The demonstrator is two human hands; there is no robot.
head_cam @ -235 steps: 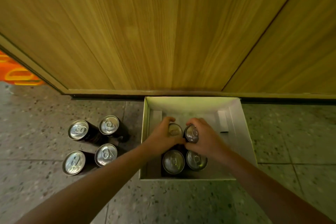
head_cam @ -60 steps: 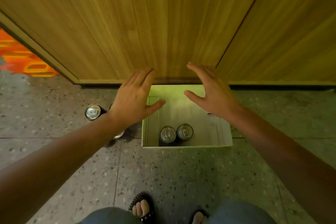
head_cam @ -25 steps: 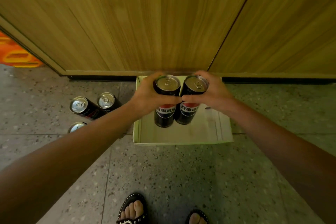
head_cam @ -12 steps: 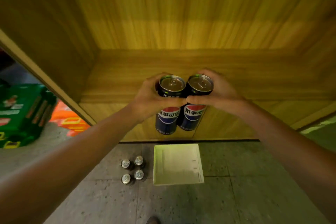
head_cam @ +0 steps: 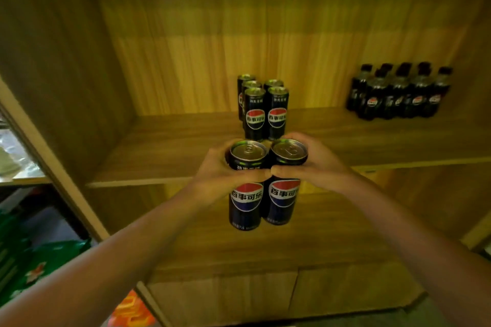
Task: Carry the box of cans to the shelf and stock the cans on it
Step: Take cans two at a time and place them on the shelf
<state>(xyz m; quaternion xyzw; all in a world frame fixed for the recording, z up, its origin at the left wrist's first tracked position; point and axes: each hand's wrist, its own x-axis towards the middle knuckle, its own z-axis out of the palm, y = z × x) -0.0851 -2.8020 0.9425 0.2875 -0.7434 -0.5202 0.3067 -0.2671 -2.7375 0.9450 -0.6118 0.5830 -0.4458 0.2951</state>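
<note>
You've lifted 2 cans (head_cam: 263, 186) up from the box, left hand (head_cam: 220, 178) and right hand (head_cam: 316, 164) each wrapped around 1, level with the shelf (head_cam: 170, 151) now.

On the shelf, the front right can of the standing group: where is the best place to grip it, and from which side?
I would take the front right can around its upper body, coming from the front and right. It stands upright; its left side sits against the neighbouring can and more cans stand behind, so only the front and right are free. Both hands are occupied now.
</note>
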